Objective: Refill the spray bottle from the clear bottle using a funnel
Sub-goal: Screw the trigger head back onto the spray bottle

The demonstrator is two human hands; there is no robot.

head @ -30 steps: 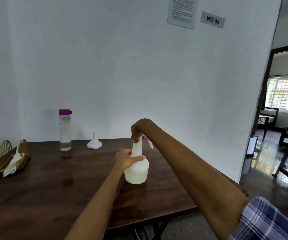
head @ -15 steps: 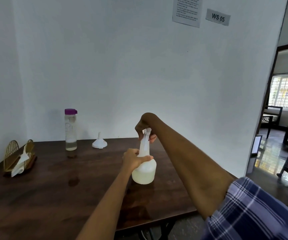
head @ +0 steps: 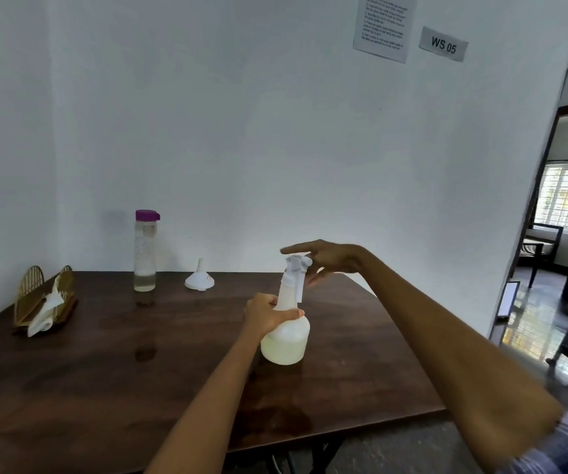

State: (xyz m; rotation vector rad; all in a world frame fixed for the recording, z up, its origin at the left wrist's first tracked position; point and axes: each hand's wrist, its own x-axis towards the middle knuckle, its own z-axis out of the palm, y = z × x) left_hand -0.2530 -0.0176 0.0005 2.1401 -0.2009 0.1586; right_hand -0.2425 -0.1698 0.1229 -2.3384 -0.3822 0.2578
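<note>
A white spray bottle (head: 286,340) with pale liquid stands near the middle of the dark wooden table (head: 104,364). My left hand (head: 267,314) grips its neck and shoulder. My right hand (head: 327,260) is at the white spray head (head: 296,265), fingers stretched out over and beside it; whether they pinch it is unclear. The clear bottle (head: 145,251) with a purple cap stands at the back left, a little liquid at its bottom. A white funnel (head: 199,280) lies upside down to its right.
A gold wire napkin holder (head: 45,295) with white tissue sits at the table's left edge. The white wall runs behind the table. On the right, a doorway opens onto a room with chairs (head: 542,248) and a glossy floor.
My right hand has gone from curled around the spray head to fingers stretched out beside it. The spray head has turned. My left hand keeps its grip on the bottle.
</note>
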